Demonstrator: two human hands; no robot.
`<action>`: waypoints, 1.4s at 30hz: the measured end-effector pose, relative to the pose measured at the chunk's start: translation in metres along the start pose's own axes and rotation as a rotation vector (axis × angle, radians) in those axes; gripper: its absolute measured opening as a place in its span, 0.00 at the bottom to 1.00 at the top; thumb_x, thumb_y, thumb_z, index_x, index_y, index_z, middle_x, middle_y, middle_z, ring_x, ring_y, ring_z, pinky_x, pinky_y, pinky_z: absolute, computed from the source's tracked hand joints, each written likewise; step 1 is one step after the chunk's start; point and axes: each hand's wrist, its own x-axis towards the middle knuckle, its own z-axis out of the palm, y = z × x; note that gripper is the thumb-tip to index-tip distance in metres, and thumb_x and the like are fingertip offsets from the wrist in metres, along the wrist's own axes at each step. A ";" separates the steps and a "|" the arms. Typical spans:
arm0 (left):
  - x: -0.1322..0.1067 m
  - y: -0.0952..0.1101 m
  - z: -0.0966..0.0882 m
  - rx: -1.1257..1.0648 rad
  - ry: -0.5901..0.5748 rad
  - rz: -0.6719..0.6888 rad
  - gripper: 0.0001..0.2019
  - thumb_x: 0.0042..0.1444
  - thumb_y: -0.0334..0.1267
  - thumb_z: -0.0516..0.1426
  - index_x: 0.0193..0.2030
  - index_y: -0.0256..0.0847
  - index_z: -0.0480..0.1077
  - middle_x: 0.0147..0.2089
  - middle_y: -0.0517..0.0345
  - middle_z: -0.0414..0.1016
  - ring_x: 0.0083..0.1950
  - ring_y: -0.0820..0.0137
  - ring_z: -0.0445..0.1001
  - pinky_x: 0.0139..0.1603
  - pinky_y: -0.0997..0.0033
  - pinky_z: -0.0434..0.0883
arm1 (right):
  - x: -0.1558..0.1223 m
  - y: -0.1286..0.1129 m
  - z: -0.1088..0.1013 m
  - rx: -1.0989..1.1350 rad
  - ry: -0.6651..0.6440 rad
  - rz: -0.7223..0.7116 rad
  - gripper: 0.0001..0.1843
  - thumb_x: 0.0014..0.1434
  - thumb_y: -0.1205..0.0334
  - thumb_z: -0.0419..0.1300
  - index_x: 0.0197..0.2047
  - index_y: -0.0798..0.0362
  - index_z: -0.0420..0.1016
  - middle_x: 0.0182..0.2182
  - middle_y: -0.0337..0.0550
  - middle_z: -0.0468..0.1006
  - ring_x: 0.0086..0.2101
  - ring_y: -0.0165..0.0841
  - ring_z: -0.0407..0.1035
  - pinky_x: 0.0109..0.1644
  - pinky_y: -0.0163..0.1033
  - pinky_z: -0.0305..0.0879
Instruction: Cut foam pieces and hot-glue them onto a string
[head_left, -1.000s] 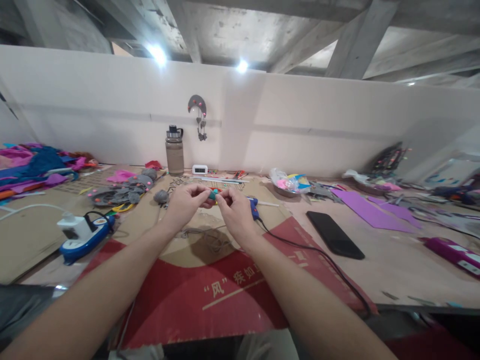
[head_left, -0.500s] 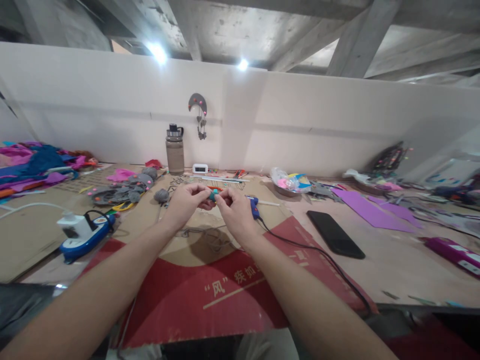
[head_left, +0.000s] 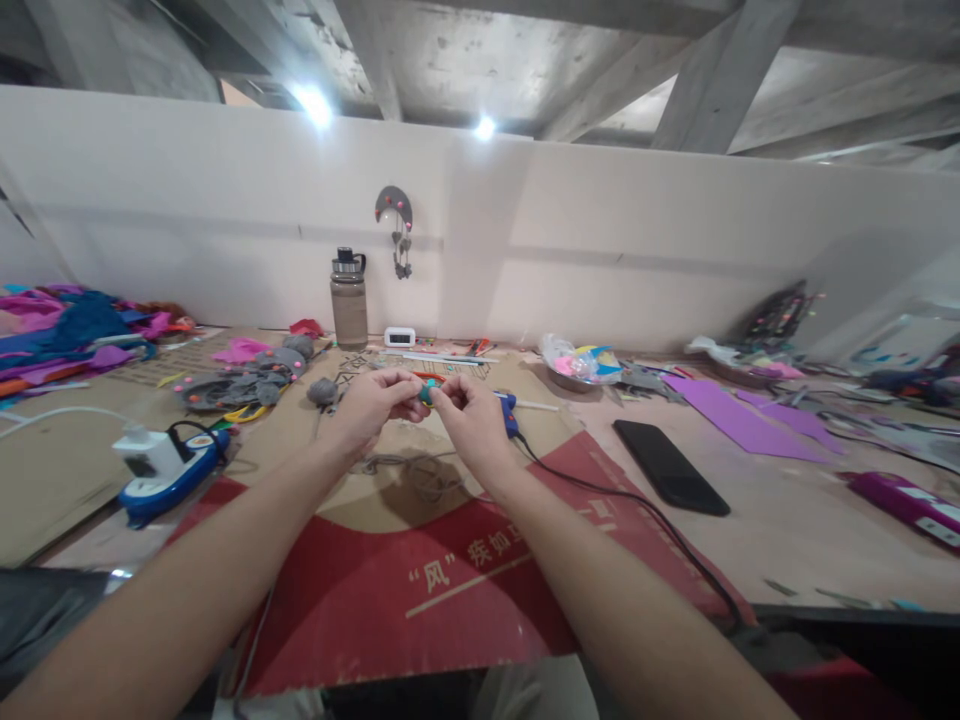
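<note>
Teal piece [head_left: 428, 392] held above red cardboard [head_left: 405, 630]

The cardboard's front edge juts past that of the table [head_left: 780, 545]. A black cable [head_left: 660, 518] crosses beside the right forearm; right of it, flat tabletop surrounds a smooth phone [head_left: 670, 468]. Thin yarn [head_left: 435, 480] tangles below. Left hand [head_left: 382, 405] and right hand [head_left: 474, 425] pinch the piece between fingertips. Beyond: a blue glue gun [head_left: 508, 408], then a translucent bottle [head_left: 349, 308] near the wall [head_left: 600, 230].

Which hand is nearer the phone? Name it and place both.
Right. The right hand is left of the phone, not touching it; the left hand is farther left, past the right one.
</note>
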 end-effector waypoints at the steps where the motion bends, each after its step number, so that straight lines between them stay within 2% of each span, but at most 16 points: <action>1: 0.000 0.000 0.000 -0.002 -0.003 -0.001 0.09 0.45 0.39 0.61 0.27 0.34 0.70 0.21 0.56 0.72 0.22 0.74 0.69 0.28 0.72 0.68 | 0.000 0.000 0.000 0.023 0.016 0.015 0.09 0.50 0.56 0.57 0.28 0.52 0.63 0.19 0.31 0.61 0.22 0.26 0.55 0.26 0.32 0.51; 5: 0.001 -0.001 -0.003 -0.007 -0.023 0.000 0.09 0.45 0.39 0.61 0.27 0.34 0.70 0.22 0.55 0.73 0.23 0.73 0.70 0.28 0.73 0.68 | 0.001 0.000 -0.001 0.102 -0.004 0.048 0.13 0.50 0.56 0.58 0.38 0.52 0.66 0.19 0.29 0.59 0.22 0.26 0.55 0.26 0.32 0.51; 8: 0.002 -0.003 -0.004 -0.014 -0.030 -0.011 0.08 0.46 0.38 0.60 0.27 0.34 0.70 0.22 0.55 0.73 0.22 0.74 0.70 0.27 0.73 0.67 | 0.002 0.001 0.000 0.104 -0.075 0.066 0.10 0.51 0.55 0.56 0.33 0.53 0.70 0.18 0.30 0.57 0.21 0.25 0.51 0.25 0.32 0.48; 12: 0.002 -0.006 -0.004 -0.042 -0.043 -0.029 0.08 0.46 0.38 0.60 0.27 0.35 0.70 0.20 0.57 0.72 0.21 0.74 0.69 0.26 0.73 0.67 | 0.002 0.001 0.000 0.104 -0.074 0.079 0.10 0.50 0.55 0.56 0.26 0.54 0.69 0.18 0.31 0.58 0.21 0.25 0.50 0.25 0.33 0.47; 23: 0.001 -0.001 -0.007 -0.109 -0.054 -0.069 0.04 0.44 0.33 0.60 0.27 0.34 0.71 0.22 0.57 0.72 0.23 0.74 0.70 0.27 0.74 0.67 | 0.000 -0.001 0.000 0.144 -0.099 0.069 0.10 0.49 0.55 0.57 0.26 0.54 0.68 0.18 0.32 0.59 0.21 0.25 0.50 0.25 0.32 0.47; 29: 0.005 -0.002 -0.010 -0.269 -0.139 -0.173 0.08 0.47 0.37 0.58 0.29 0.33 0.73 0.26 0.54 0.73 0.27 0.72 0.72 0.29 0.73 0.68 | 0.002 0.004 -0.002 0.202 -0.082 0.074 0.11 0.50 0.54 0.57 0.27 0.54 0.67 0.19 0.32 0.60 0.22 0.25 0.50 0.26 0.32 0.49; 31: 0.006 -0.003 -0.009 -0.329 -0.130 -0.184 0.10 0.49 0.39 0.56 0.30 0.33 0.73 0.27 0.53 0.74 0.28 0.71 0.72 0.29 0.72 0.67 | 0.002 0.005 -0.002 0.240 -0.071 0.074 0.12 0.50 0.53 0.56 0.27 0.54 0.67 0.20 0.32 0.61 0.22 0.25 0.51 0.28 0.32 0.50; 38: 0.001 -0.005 0.005 -0.231 -0.046 -0.047 0.09 0.41 0.36 0.64 0.30 0.36 0.73 0.24 0.60 0.69 0.24 0.78 0.65 0.26 0.76 0.62 | 0.002 0.002 -0.001 0.303 -0.035 0.114 0.11 0.50 0.55 0.56 0.26 0.54 0.66 0.20 0.32 0.62 0.22 0.25 0.52 0.28 0.32 0.51; 42: 0.000 -0.008 0.008 -0.160 0.009 0.001 0.09 0.41 0.37 0.65 0.29 0.36 0.73 0.23 0.62 0.67 0.23 0.79 0.63 0.25 0.77 0.60 | 0.001 -0.003 0.000 0.281 -0.024 0.128 0.09 0.50 0.56 0.56 0.26 0.54 0.67 0.19 0.32 0.60 0.22 0.25 0.51 0.26 0.32 0.49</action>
